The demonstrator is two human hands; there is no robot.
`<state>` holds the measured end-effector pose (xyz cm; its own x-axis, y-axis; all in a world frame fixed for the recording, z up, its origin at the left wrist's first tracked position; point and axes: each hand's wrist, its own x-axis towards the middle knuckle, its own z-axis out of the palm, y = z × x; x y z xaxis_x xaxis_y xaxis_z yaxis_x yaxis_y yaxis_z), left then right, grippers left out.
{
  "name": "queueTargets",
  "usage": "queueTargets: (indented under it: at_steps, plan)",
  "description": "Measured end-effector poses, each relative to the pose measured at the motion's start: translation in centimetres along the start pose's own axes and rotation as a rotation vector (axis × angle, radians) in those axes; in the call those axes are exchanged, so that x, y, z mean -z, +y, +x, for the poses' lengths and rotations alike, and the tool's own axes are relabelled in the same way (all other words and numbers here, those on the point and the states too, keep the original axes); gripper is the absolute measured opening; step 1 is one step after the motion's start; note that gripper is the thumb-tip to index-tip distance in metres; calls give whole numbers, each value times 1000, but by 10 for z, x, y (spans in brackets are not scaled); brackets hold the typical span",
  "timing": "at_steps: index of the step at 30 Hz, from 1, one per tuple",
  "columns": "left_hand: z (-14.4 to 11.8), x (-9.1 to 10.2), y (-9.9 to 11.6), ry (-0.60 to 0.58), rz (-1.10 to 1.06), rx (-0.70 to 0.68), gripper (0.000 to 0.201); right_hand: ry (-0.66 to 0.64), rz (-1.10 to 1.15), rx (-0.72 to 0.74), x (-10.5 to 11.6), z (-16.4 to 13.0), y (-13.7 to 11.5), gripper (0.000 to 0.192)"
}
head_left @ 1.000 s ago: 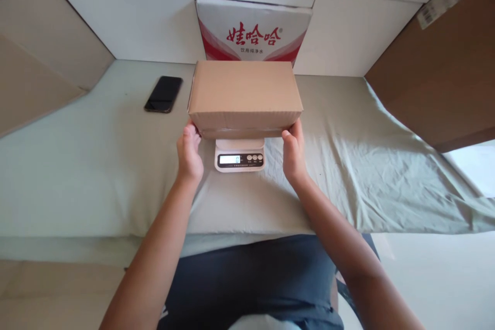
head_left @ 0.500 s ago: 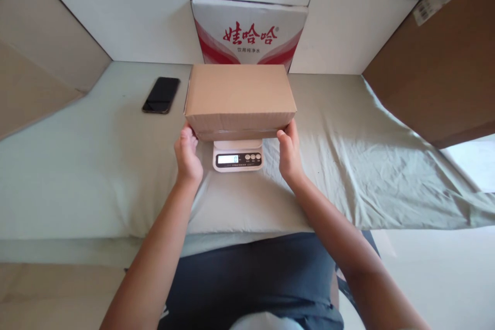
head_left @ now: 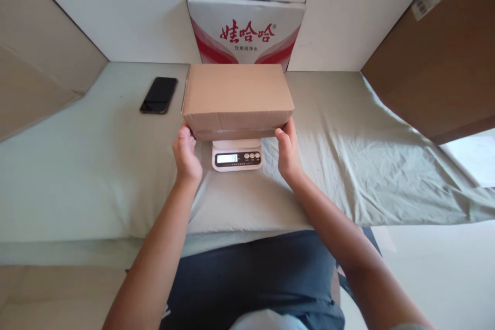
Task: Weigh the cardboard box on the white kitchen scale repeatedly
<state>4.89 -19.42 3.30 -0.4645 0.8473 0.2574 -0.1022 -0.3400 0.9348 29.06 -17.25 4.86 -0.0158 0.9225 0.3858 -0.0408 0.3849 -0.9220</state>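
A closed brown cardboard box [head_left: 237, 90] sits over the small white kitchen scale [head_left: 237, 167], hiding most of its platform. My left hand [head_left: 186, 154] grips the box's lower left corner, its fingers partly hidden under it. At the lower right corner, my right hand [head_left: 288, 149] holds the box the same way, thumb in front. The scale's lit display shows digits that look like 13, with round buttons to its right. Whether the box's full weight rests on the platform, I cannot tell.
A black smartphone [head_left: 159, 95] lies left of the box on the pale green cloth [head_left: 96, 180]. Behind stands a white and red carton [head_left: 247, 15] among plain white boxes. Large brown cartons flank the surface at left [head_left: 42, 51] and right [head_left: 433, 67].
The scale's display has gone from 0 to what looks like 13. Both hands keep their hold on the box, and the view has shifted slightly.
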Motion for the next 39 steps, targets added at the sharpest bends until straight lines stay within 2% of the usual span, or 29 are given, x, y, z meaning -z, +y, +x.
queueTargets:
  at_steps: [9,12,18,26,35,39]
  plan:
    - [1,5,-9,-38,5,-43,96,13,-39,31,-1,-3,4,59]
    - [2,8,-12,-17,-2,-50,96,18,-49,62,-1,-3,2,59]
    - [2,9,-9,-28,-27,-65,90,5,-117,74,1,-3,3,65]
    - [4,5,-1,31,-15,-38,110,8,-93,92,1,-2,7,66]
    - [13,13,-13,27,-7,-44,110,62,-46,24,-1,1,4,68]
    - [16,19,-19,-2,-29,-37,97,70,-49,-4,-2,2,3,70]
